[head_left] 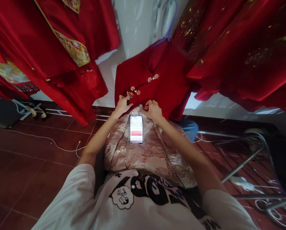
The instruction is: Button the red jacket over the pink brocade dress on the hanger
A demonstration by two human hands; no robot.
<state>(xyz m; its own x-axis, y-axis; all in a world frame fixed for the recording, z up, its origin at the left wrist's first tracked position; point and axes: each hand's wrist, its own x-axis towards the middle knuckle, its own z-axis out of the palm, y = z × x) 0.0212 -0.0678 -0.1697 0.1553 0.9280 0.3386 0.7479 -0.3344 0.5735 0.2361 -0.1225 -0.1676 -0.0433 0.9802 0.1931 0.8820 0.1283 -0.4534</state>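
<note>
A red garment (162, 67) on a blue hanger (167, 37) hangs in front of me, with flower-shaped jewelled fasteners (153, 78) on its front. My left hand (123, 105) is closed at the garment's lower left, its fingers beside a red fan-shaped ornament (130, 94). At the lower edge, my right hand (153, 109) pinches the cloth next to a small jewelled piece (146, 108). Between my forearms a lit phone (136, 129) lies on pinkish brocade fabric (147, 156) over my lap.
More red garments with gold embroidery (72, 48) hang at the left, and others (241, 54) at the right. A metal-framed chair (243, 163) stands at the right. A white cable (59, 147) crosses the tiled floor, near shoes (38, 111) at the left.
</note>
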